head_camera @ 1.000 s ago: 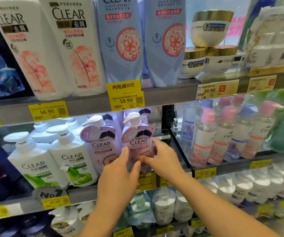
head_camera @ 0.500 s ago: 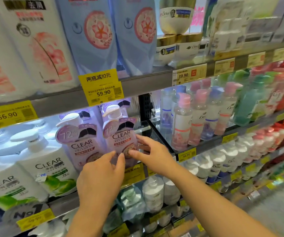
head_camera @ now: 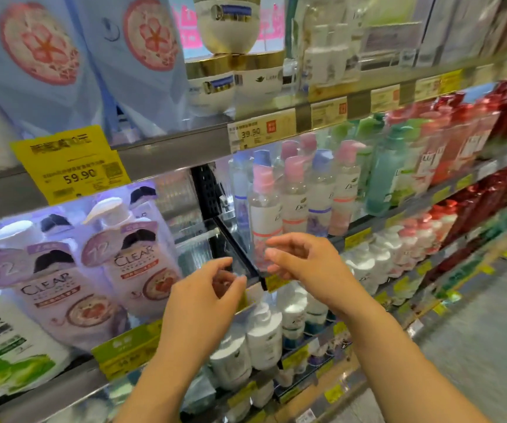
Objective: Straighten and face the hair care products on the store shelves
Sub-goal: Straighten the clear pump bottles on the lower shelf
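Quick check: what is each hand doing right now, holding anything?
Left hand: open, fingers loosely curled, holding nothing.
Right hand: open, fingers loosely curled, holding nothing.

Left hand [head_camera: 206, 303] and right hand [head_camera: 304, 264] raised side by side — fingers curled, grip empty.

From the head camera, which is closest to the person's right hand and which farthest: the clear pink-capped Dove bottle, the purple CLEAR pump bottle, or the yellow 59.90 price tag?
1. Pink-capped Dove bottle: just above and behind the right hand.
2. Purple CLEAR pump bottle: to the hand's left, beyond the left hand.
3. Yellow 59.90 price tag: up on the shelf edge, far left.
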